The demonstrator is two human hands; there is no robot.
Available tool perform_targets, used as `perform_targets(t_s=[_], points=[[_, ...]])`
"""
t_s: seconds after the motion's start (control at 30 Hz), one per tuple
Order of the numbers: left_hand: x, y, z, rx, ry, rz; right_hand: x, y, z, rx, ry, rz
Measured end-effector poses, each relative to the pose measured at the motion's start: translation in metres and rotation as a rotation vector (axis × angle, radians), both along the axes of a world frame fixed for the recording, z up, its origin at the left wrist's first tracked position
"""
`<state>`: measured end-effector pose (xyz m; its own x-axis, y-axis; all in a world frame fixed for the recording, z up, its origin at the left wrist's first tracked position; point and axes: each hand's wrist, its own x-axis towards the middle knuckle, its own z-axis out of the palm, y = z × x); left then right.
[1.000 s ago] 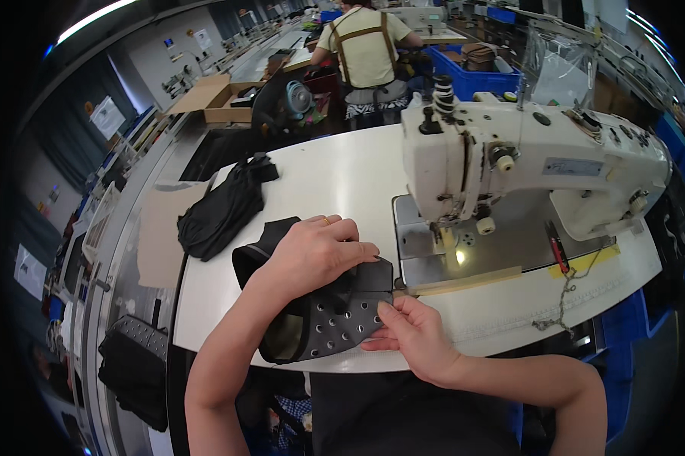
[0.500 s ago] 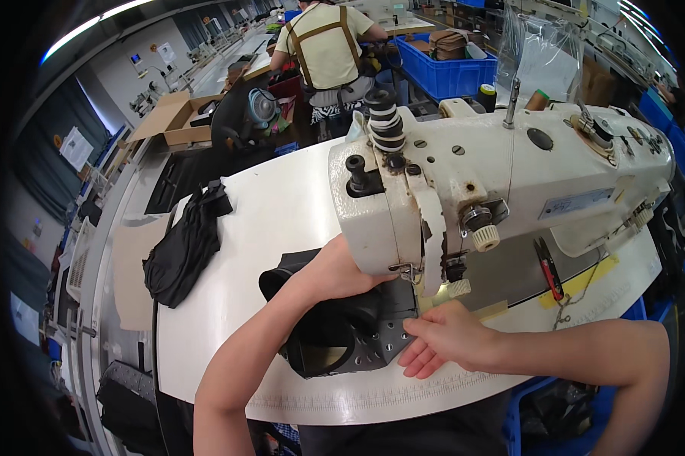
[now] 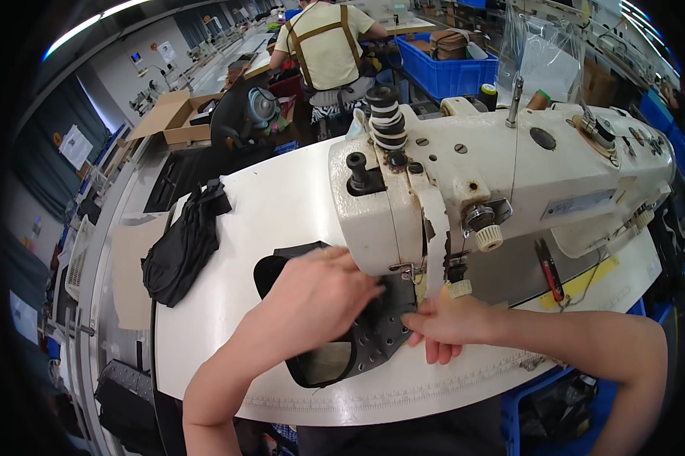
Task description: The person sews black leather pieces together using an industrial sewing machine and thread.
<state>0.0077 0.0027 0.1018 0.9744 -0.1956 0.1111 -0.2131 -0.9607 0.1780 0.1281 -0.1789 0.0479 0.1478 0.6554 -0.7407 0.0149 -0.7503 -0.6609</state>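
Observation:
A black piece with rows of metal eyelets lies on the white table, its upper end under the head of the white sewing machine. Two rounded, loop-like openings show on its left side. My right hand is at its right edge below the needle area, pinching that edge between thumb and forefinger, other fingers loosely stretched. Over the piece's middle is my left hand, back upward and smeared by motion. Its fingertips are hidden or blurred, so whether it grips the fabric cannot be told.
A crumpled black fabric item lies on the table's left. Red-handled snips rest beneath the machine arm. Below the right table edge stands a blue bin with dark material. A person works ahead, near a blue crate.
My left hand has drawn back from beside the machine head, nearer to me and over the black piece. My right hand has shifted slightly, still at the piece's edge.

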Motion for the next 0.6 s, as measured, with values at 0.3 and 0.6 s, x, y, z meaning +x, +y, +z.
perform_targets(t_s=[0.3,0.6], points=[[-0.012,-0.002,-0.072,0.120,-0.242,0.020,-0.003,0.003,0.003,0.017,-0.126,0.137],[-0.014,-0.007,-0.086,0.002,-0.305,-0.098,0.004,0.006,0.003,-0.052,-0.157,0.277]])
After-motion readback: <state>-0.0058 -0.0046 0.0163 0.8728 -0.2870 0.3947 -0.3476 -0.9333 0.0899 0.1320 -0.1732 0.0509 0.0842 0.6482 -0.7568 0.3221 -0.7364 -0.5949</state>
